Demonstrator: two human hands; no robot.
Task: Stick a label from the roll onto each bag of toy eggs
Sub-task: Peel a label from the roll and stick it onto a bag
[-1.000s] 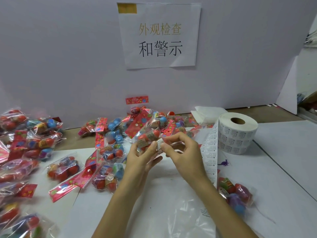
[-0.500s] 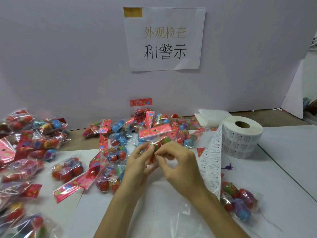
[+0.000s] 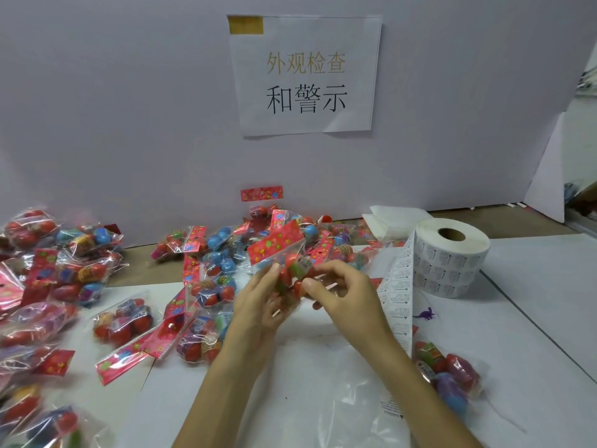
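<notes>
My left hand (image 3: pixel 258 302) and my right hand (image 3: pixel 342 292) hold one clear bag of toy eggs (image 3: pixel 287 263) between them above the table, its red flowered header card tilted up to the left. The left palm cups the bag from below. My right thumb and fingers pinch its right side, where a small printed label shows. The white label roll (image 3: pixel 452 257) stands at the right, with its strip of labels (image 3: pixel 397 292) trailing down beside my right forearm.
Several bags of eggs lie heaped behind my hands (image 3: pixel 226 247) and in a larger pile at the left (image 3: pixel 58 263). One bag (image 3: pixel 449 373) lies right of my right forearm. A clear plastic sheet (image 3: pixel 323 392) covers the near table. A paper sign (image 3: pixel 305 76) hangs on the wall.
The bag has been turned in my hands, so its red header card now points up and left. Both hands stay on it at about the same place.
</notes>
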